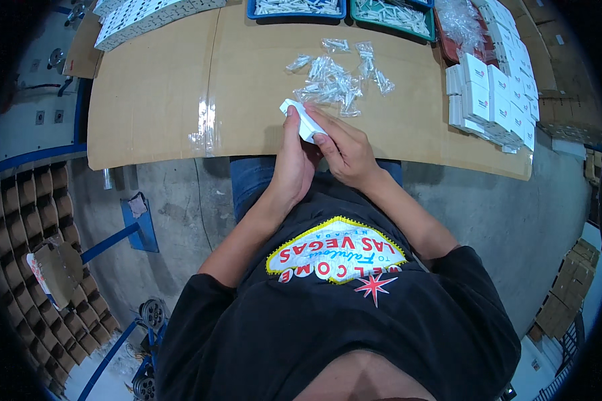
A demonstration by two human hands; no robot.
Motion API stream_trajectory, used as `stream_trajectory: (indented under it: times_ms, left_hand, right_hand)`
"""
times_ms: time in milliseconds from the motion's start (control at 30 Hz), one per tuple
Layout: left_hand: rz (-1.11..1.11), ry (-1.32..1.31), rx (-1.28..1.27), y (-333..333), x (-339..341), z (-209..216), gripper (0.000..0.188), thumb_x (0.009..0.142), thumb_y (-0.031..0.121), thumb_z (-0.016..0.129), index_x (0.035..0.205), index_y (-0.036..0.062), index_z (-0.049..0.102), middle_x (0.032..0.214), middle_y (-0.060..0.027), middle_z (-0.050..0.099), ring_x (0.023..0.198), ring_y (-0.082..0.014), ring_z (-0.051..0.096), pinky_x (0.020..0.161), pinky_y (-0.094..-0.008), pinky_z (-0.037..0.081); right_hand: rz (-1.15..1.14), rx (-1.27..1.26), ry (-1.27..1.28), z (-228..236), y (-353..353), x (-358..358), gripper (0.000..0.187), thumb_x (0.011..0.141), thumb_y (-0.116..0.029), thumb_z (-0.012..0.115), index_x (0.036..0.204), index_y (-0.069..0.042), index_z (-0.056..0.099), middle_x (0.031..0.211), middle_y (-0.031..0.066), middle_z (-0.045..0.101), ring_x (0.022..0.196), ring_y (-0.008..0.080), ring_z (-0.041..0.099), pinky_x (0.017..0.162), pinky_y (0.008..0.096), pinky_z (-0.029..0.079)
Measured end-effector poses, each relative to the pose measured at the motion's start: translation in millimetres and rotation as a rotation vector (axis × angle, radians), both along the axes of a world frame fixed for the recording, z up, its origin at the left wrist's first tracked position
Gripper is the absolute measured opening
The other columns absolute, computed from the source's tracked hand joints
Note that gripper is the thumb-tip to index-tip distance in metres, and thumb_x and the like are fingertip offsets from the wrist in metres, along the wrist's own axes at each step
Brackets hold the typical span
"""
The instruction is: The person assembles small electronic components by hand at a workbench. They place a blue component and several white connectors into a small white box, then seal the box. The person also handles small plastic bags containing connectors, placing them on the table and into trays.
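Nearest to us is the black T-shirt (pixel 341 321) of the person, with its coloured print on the chest. Beyond it, both hands meet at the near edge of the cardboard-covered table (pixel 154 107). Between them we see one small white box (pixel 306 123), grasped from both sides. Our left hand (pixel 293 157) holds it from the left, the thumb lying along its side; our right hand (pixel 346 152) closes on it from the right, with the thumb at the near end. Its long axis runs slantwise, from far left to near right. Whether its ends are open or folded shut, we cannot tell.

Just beyond the box, far and somewhat to the right, lies a loose pile of clear packets (pixel 331 81) with thin white sticks inside. Of our two hands, the right one is the nearer to this pile.

Farther away, at the far edge, we find a blue tray (pixel 295 19) and, right of it, a green tray (pixel 431 28); both contain many loose white sticks. Next to the right is a reddish tray (pixel 446 48) with crumpled clear plastic (pixel 463 25). White boxes stand stacked on the right side (pixel 491 100), and more white boxes lie in rows at the far left (pixel 155 20).
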State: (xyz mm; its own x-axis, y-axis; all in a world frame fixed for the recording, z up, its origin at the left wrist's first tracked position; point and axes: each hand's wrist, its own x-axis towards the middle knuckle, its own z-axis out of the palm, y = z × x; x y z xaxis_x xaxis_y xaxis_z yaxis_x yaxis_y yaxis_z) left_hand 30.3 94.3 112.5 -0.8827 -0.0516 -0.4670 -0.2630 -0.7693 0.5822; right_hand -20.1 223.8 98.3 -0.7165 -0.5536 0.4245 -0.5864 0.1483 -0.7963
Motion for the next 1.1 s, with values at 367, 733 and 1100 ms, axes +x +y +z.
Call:
stream_trajectory:
  times_ms: [367,733,1100]
  left_hand:
    - [-0.058,0.070,-0.109,-11.4,-6.5,-11.0,0.050,0.105,0.041,0.048,0.145,0.0106,0.045,0.133,-0.0069,0.055,0.117,-0.0185,0.058,0.105,-0.0393,0.044]
    - [-0.092,0.685,-1.018,-19.8,-7.1,-5.3,0.104,0.076,0.003,0.077,0.160,0.0039,0.016,0.157,-0.0178,0.034,0.147,-0.0296,0.035,0.124,-0.0467,0.023]
    - [0.043,0.288,-0.442,-11.4,-6.9,-12.9,0.064,0.102,0.033,0.052,0.154,0.0023,0.032,0.138,-0.0136,0.054,0.124,-0.0254,0.057,0.108,-0.0373,0.045]
  right_hand:
    - [0.099,-0.059,-0.209,5.4,11.4,-14.6,0.049,0.101,-0.026,0.061,0.142,0.000,0.055,0.151,0.0213,0.050,0.145,0.0348,0.043,0.119,0.0438,0.032]
    - [0.129,-0.373,-0.718,8.5,16.8,-13.6,0.062,0.107,-0.046,0.048,0.146,0.001,0.049,0.148,0.0152,0.052,0.137,0.0250,0.050,0.115,0.0382,0.037]
    - [0.131,-0.128,-0.353,11.5,17.3,-18.0,0.063,0.095,-0.032,0.070,0.149,-0.007,0.050,0.158,0.0181,0.041,0.148,0.0324,0.037,0.120,0.0436,0.029]
